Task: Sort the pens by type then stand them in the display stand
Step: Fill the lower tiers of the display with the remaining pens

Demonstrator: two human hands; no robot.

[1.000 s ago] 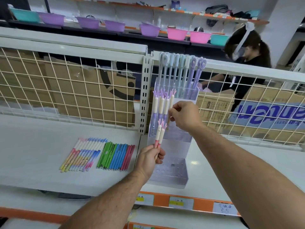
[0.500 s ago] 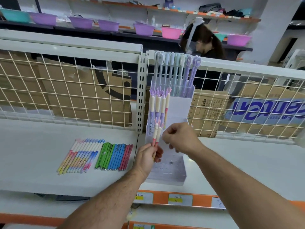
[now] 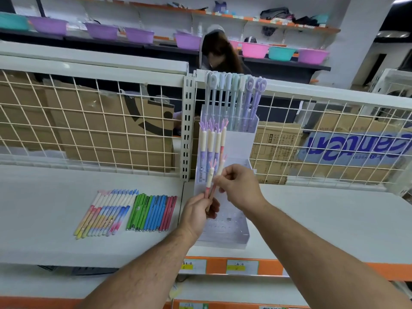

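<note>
Before the display stand | left hand was raised, forearm angled up, fingers wrapped round two pink pens held upright | right hand alongside, fingers pinching one of them | loose pens lay sorted on shelf, left.

Display stand on shelf, before wire grid: tall pens in rear tier, shorter pens in tier before. Two pen rows left, flat on shelf.
</note>
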